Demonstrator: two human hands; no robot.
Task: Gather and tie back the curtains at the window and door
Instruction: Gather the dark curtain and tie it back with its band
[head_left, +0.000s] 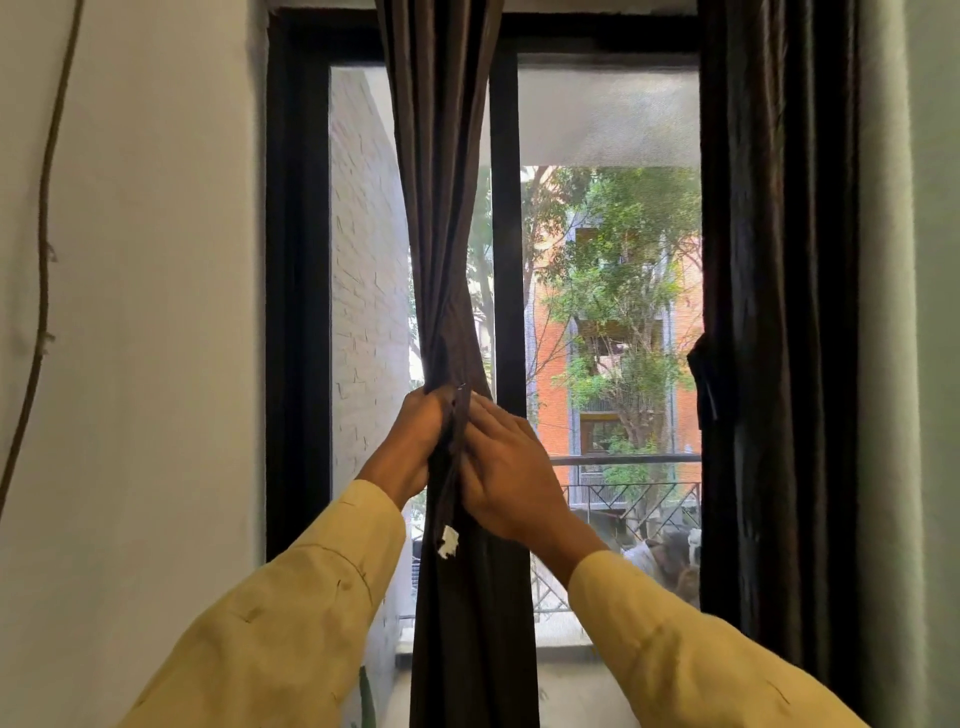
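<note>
While hands (421, 441) (506, 478) grip curtain (441, 234), tag (448, 541) illegible

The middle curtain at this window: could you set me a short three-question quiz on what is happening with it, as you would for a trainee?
1. True or false: the left hand and the right hand both hold the gathered middle curtain.
2. What hangs on the strip just below the hands? A) a white tag B) a metal hook C) a red tassel
3. Fill the gap: the right curtain is touched by ____ hand.

Key: 1 true; 2 A; 3 neither.
</note>
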